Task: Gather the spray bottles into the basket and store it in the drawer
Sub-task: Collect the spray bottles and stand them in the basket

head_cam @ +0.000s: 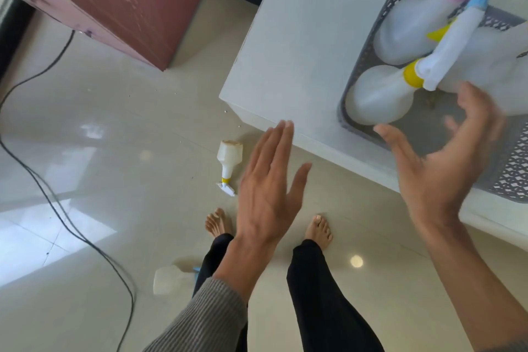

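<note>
Both hands were empty at inspection. The left hand [267, 171] was flat with fingers together and extended, its grip released; the right hand [445, 157] was spread and blurred over the near end of the basket [511, 171], its grip likewise released and holding nothing. The grey basket sat on the white surface [300, 46] and held several spray bottles, among them one with a yellow collar [377, 97] and one with a pink collar [408, 28]; the exact count could not be told, as they overlapped. Two bottles remained outside the basket, both on the floor [114, 128]. One bottle [228, 160] lay on its side just beside the corner of the surface, its base pointing away from the person and its nozzle toward the bare feet, so its long axis ran roughly fore and aft. It lay below and slightly left of the left hand, which was judged the nearer. A second bottle [168, 280] lay partly hidden behind the left leg.
</note>
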Available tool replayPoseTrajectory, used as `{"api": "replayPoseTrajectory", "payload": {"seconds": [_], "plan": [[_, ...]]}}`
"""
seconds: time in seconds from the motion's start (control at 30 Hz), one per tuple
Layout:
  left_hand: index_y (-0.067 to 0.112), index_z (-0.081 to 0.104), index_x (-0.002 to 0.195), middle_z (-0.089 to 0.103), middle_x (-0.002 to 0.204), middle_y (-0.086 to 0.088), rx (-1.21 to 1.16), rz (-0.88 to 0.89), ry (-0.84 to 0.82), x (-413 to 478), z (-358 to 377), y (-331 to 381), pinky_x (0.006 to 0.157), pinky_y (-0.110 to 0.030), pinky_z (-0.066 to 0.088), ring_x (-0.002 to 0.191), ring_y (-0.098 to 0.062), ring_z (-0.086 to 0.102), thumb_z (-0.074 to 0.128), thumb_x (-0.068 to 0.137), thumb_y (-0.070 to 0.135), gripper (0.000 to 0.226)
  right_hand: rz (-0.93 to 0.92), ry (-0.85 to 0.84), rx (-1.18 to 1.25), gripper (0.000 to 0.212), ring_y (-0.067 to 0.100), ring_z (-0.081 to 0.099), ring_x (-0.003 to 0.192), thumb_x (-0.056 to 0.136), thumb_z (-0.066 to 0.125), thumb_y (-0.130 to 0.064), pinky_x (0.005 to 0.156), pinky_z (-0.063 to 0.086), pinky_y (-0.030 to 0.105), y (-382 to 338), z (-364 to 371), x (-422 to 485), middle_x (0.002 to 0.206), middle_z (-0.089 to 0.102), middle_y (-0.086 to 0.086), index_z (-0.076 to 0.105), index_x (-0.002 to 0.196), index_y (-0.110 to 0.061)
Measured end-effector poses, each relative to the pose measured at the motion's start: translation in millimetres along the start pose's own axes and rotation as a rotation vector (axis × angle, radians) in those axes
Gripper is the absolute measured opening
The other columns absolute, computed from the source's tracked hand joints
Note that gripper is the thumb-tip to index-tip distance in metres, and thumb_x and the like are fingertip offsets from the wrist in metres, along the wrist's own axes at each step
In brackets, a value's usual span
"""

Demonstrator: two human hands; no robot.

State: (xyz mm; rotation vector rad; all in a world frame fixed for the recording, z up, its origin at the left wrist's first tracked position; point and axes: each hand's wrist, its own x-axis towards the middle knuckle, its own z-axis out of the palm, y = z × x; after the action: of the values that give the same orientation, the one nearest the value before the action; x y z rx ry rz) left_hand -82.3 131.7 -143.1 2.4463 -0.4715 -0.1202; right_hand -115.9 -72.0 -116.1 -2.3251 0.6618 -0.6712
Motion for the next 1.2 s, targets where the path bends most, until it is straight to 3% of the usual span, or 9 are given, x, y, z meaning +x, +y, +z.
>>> {"api": "replayPoseTrajectory", "payload": {"seconds": [0.1, 0.17, 0.23, 0.33, 0.5, 0.7, 0.93, 1.1, 1.2], "plan": [[0.009, 0.036, 0.15, 0.045, 0.153, -0.006, 0.056, -0.071, -0.04, -15, -7, -34, 0.112, -0.04, 0.042, 0.145, -0.019, 0.036, 0.05, 0.1, 0.041, 0.061, -0.309, 0.075, -0.212, 0.061, 0.047, 0.049, 0.117, 0.084, 0.082, -0.031, 0.1, 0.045, 0.057, -18, -3, -19, 0.128, 0.049, 0.032, 0.059, 0.125, 0.009], [0.01, 0.033, 0.151, 0.043, 0.154, -0.005, 0.083, -0.101, -0.061, -23, -12, -56, 0.114, -0.039, 0.04, 0.145, -0.018, 0.034, 0.043, 0.101, 0.046, 0.063, -0.426, 0.045, -0.24, 0.053, 0.04, 0.047, 0.112, 0.083, 0.083, -0.03, 0.097, 0.045, 0.052, -30, 6, -33, 0.127, 0.047, 0.023, 0.065, 0.119, 0.005], [0.014, 0.027, 0.154, 0.038, 0.157, -0.004, 0.125, -0.13, -0.104, -31, -17, -78, 0.116, -0.041, 0.037, 0.148, -0.019, 0.028, 0.034, 0.102, 0.053, 0.066, -0.479, -0.045, -0.193, 0.049, 0.036, 0.045, 0.113, 0.083, 0.083, -0.028, 0.1, 0.044, 0.046, -44, 22, -48, 0.127, 0.044, 0.018, 0.068, 0.115, 0.005], [0.023, 0.014, 0.157, 0.024, 0.163, -0.002, 0.204, -0.195, -0.2, -38, -24, -109, 0.121, -0.045, 0.026, 0.152, -0.019, 0.015, 0.018, 0.099, 0.064, 0.071, -0.534, -0.24, -0.151, 0.048, 0.034, 0.045, 0.123, 0.087, 0.079, -0.027, 0.1, 0.046, 0.056, -65, 55, -71, 0.133, 0.042, 0.017, 0.066, 0.12, 0.004], [0.027, 0.002, 0.158, 0.003, 0.167, -0.003, 0.389, -0.278, -0.398, -43, -38, -155, 0.123, -0.052, 0.012, 0.154, -0.022, -0.003, 0.002, 0.093, 0.071, 0.078, -0.602, -0.588, -0.297, 0.067, 0.036, 0.032, 0.147, 0.096, 0.062, -0.044, 0.113, 0.035, 0.059, -81, 118, -103, 0.158, 0.034, 0.019, 0.044, 0.148, -0.005], [0.035, -0.022, 0.151, -0.022, 0.164, -0.001, 0.417, -0.388, -0.529, -50, -45, -219, 0.122, -0.054, -0.008, 0.149, -0.022, -0.025, -0.018, 0.081, 0.074, 0.081, -0.701, -0.954, -0.504, 0.082, 0.034, 0.005, 0.155, 0.099, 0.04, -0.059, 0.12, 0.021, 0.06, -79, 202, -124, 0.168, 0.005, 0.013, 0.008, 0.161, -0.015], [0.033, -0.017, 0.153, -0.019, 0.165, -0.002, 0.392, -0.515, -0.546, -65, 1, -302, 0.122, -0.053, -0.01, 0.15, -0.022, -0.024, -0.011, 0.083, 0.07, 0.08, -0.898, -1.372, -0.832, 0.092, 0.034, -0.026, 0.15, 0.098, 0.053, -0.028, 0.122, 0.001, 0.061, -41, 335, -157, 0.166, -0.022, 0.011, -0.016, 0.157, -0.019], [0.028, -0.005, 0.157, -0.005, 0.167, -0.005, 0.315, -0.604, -0.529, -79, 62, -341, 0.124, -0.05, -0.001, 0.154, -0.024, -0.009, 0.009, 0.098, 0.061, 0.069, -1.148, -1.461, -1.106, 0.074, 0.033, -0.023, 0.152, 0.103, 0.039, -0.027, 0.12, -0.001, 0.062, -13, 414, -183, 0.168, -0.015, 0.009, -0.008, 0.159, -0.02], [0.025, 0.003, 0.158, 0.004, 0.167, -0.006, 0.243, -0.664, -0.511, -88, 91, -356, 0.124, -0.048, 0.004, 0.154, -0.024, -0.002, 0.014, 0.101, 0.056, 0.066, -1.285, -1.441, -1.306, 0.072, 0.033, -0.02, 0.153, 0.103, 0.045, -0.036, 0.121, 0.0, 0.064, 0, 444, -199, 0.169, -0.004, 0.009, 0.005, 0.16, -0.019]]}}
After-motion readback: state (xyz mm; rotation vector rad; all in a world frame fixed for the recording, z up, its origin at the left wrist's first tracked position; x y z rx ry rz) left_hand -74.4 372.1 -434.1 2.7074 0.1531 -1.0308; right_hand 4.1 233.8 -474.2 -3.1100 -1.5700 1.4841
